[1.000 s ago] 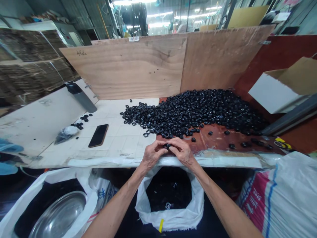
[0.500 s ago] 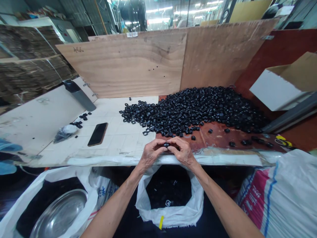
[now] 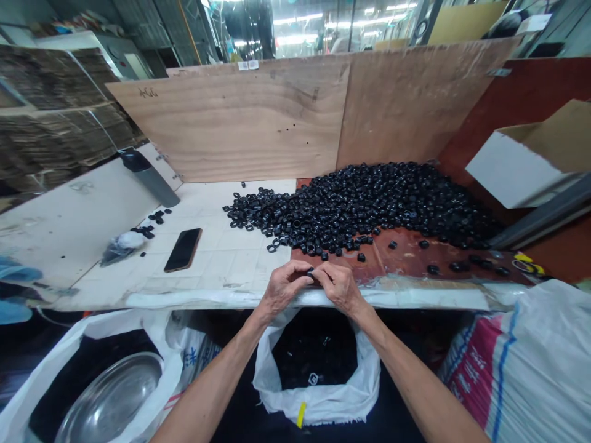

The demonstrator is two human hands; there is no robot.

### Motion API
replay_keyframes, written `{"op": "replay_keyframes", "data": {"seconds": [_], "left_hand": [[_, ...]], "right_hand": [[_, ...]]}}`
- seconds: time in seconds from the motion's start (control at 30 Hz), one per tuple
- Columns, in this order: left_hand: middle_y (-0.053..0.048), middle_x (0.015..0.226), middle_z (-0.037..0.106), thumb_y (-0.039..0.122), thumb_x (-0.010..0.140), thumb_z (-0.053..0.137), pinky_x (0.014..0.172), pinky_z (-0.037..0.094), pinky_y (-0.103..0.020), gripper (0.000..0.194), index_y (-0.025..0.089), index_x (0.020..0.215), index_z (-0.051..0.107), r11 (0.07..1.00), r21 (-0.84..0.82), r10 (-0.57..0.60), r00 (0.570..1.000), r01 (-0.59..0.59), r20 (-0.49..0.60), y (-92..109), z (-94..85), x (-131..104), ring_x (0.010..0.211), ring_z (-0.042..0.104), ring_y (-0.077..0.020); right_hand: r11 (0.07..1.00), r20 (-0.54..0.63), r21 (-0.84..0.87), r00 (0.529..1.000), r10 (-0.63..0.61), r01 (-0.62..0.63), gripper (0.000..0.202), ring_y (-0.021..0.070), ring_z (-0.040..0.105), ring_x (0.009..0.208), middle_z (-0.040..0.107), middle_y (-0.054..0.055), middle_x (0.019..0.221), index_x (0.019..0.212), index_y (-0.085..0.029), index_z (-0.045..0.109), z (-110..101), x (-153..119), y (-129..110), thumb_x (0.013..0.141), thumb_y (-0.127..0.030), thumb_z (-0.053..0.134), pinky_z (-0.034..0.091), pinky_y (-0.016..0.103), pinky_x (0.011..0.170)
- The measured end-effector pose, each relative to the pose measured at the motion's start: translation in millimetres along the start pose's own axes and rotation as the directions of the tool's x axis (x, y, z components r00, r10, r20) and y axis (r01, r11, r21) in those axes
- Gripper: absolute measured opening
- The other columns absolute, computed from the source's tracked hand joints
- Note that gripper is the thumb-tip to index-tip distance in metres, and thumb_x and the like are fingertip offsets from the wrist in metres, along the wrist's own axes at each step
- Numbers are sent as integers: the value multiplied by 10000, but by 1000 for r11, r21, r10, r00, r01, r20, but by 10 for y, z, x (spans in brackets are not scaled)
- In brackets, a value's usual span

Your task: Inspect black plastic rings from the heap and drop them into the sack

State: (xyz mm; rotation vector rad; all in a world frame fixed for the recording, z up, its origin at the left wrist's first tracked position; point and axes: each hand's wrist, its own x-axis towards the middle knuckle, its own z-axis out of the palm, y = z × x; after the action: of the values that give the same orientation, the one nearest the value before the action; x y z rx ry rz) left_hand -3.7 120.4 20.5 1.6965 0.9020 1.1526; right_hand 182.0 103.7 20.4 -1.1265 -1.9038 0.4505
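Left hand (image 3: 282, 288) and right hand (image 3: 338, 287) pinched together on one small black ring (image 3: 313, 272), at table edge (image 3: 415, 299), above open white bag (image 3: 318, 394), black ring pile (image 3: 369, 206) just behind

Heap of rings (image 3: 369, 203) centre-right on surface (image 3: 221, 264); phone (image 3: 183, 250) left of it; open bag (image 3: 318, 369) below surface edge, bottom centre.

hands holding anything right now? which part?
Yes: one small black plastic ring part, pinched between the fingertips of the left hand and the right hand, one at each side. The exact contact points are hidden.
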Motion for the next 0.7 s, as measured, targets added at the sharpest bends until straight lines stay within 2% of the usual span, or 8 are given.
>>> {"op": "replay_keyframes", "data": {"seconds": [0.07, 0.1, 0.23, 0.37, 0.5, 0.63, 0.7], "left_hand": [[-63, 980, 707, 273, 807, 729, 897, 537, -329, 213, 163, 985, 691, 1000, -15, -27, 1000, 27, 7, 6, 4, -10, 928, 671, -193], [-60, 979, 705, 273, 809, 726, 889, 542, -326, 218, 164, 994, 686, 998, -35, -46, 999, 46, 6, 9, 8, -13, 921, 672, -190], [-54, 971, 710, 288, 822, 703, 852, 562, -317, 236, 169, 1022, 667, 986, -128, -108, 994, 107, 1, 25, 28, -12, 890, 682, -183], [-45, 935, 709, 295, 806, 708, 814, 567, -296, 216, 169, 978, 674, 988, -106, -112, 993, 108, -36, 40, 27, 5, 855, 680, -174], [-44, 930, 715, 283, 802, 708, 809, 564, -292, 218, 167, 984, 680, 988, -104, -118, 992, 113, -47, 53, 18, 9, 843, 683, -171], [-44, 911, 724, 276, 792, 718, 792, 569, -293, 205, 166, 962, 687, 988, -106, -122, 991, 116, -61, 70, 16, 3, 838, 686, -175], [-47, 925, 732, 283, 796, 717, 803, 570, -302, 204, 170, 963, 694, 990, -100, -109, 992, 102, -60, 79, 10, 9, 848, 687, -178]], "right_hand": [[994, -3, -107, 1000, -2, 2, 369, 157, 563, 596, 606, 20, 626, 733, -207, 673, 4, 1, 7, 1000, -313, 443, 435, 280, 657], [991, -13, -137, 1000, -8, 7, 371, 162, 563, 606, 612, 26, 634, 729, -204, 676, 1, 2, 3, 998, -315, 446, 429, 290, 674], [994, -53, -102, 997, -51, 46, 235, 195, 600, 747, 679, 54, 787, 867, -199, 692, -39, 12, -40, 963, -320, 514, 419, 348, 808], [993, 23, -87, 997, -77, 79, 353, 160, 518, 590, 559, -1, 568, 621, -212, 606, -64, 20, -53, 949, -320, 534, 415, 369, 830], [998, -14, -51, 1000, -23, 23, 146, 187, 555, 677, 609, 15, 705, 861, -216, 665, -64, 17, -47, 896, -349, 614, 431, 366, 804], [999, 7, -22, 999, -39, 39, 194, 179, 526, 628, 567, 8, 634, 743, -213, 641, -56, 12, -48, 911, -295, 590, 438, 367, 777], [999, -23, 33, 999, -21, 22, 95, 196, 569, 711, 632, 39, 776, 906, -212, 670, -53, 14, -50, 902, -269, 595, 461, 363, 779]]}}
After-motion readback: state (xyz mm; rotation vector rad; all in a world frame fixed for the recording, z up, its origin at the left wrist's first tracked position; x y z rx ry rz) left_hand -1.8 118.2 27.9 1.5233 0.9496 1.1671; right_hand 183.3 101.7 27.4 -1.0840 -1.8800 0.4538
